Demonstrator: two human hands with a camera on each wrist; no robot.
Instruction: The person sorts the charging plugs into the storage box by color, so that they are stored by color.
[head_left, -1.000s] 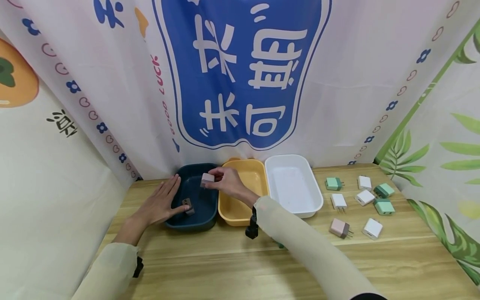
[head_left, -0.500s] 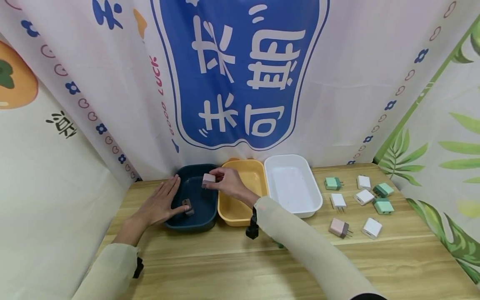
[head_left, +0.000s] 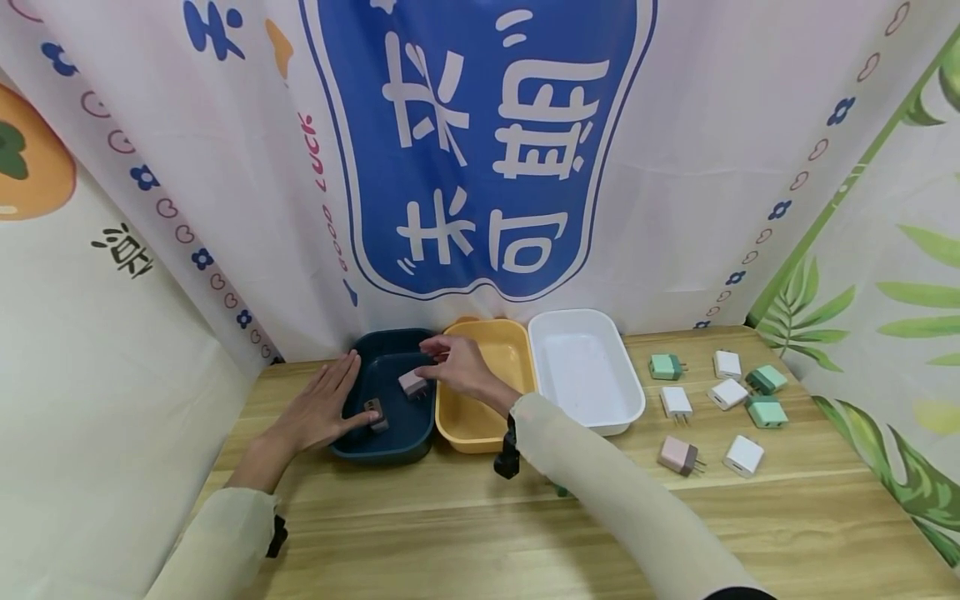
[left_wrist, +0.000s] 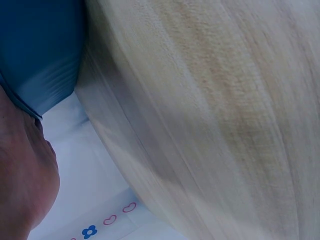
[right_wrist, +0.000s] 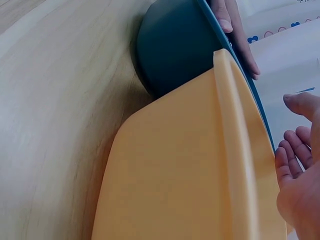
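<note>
A dark blue bin [head_left: 401, 429] stands at the left of the table. Across its left rim rests my left hand [head_left: 318, 408], fingers straight and thumb reaching inside, by a brown plug charger [head_left: 377, 416]. A pink plug charger [head_left: 411, 384] with a darker end lies tilted in the same bin, its prongs showing. Just above that charger is my right hand [head_left: 461, 364], over the bin's right rim. In the right wrist view, thumb and fingers of the right hand [right_wrist: 300, 175] are apart with nothing between them. The left wrist view shows only part of the left hand [left_wrist: 25, 170].
A yellow bin [head_left: 480, 417] and a white bin [head_left: 581, 367] stand right of the blue one. Several loose chargers lie farther right, including a green charger [head_left: 665, 367], a white charger [head_left: 745, 456] and another pink charger [head_left: 678, 456]. Something green [head_left: 561, 491] is mostly hidden under the right forearm.
The pink charger has left my right hand's pinch and moved down into the dark blue bin. My right fingers have spread apart. The left hand stays in place.
</note>
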